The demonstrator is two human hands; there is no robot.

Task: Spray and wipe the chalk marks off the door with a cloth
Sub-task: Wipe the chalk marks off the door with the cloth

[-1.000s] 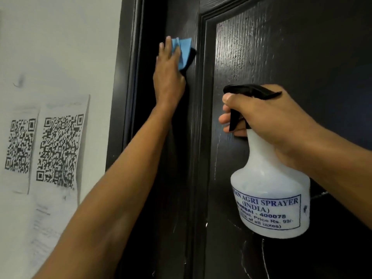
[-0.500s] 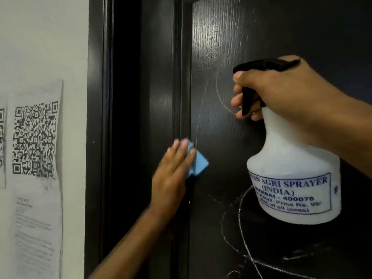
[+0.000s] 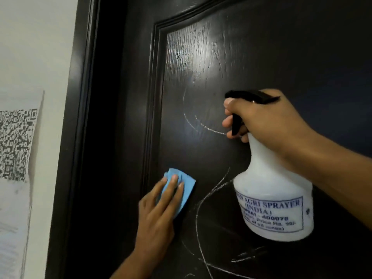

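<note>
White chalk marks (image 3: 203, 125) — curved lines on the dark brown panelled wooden door (image 3: 201, 57). Folded blue cloth (image 3: 186, 188) pressed flat on the panel's lower left under my left hand (image 3: 159, 214), fingers straight. White plastic spray bottle (image 3: 271, 204) — my right hand (image 3: 261, 121) grips its neck, fingers on the trigger.

QR sheet (image 3: 17, 146) blurred, cut by left edge, bottle label (image 3: 269, 213) smeared

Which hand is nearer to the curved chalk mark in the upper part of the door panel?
Right. The right hand grips the spray bottle with its fingers at the end of the curved chalk mark. The left hand presses the blue cloth lower on the door.
</note>
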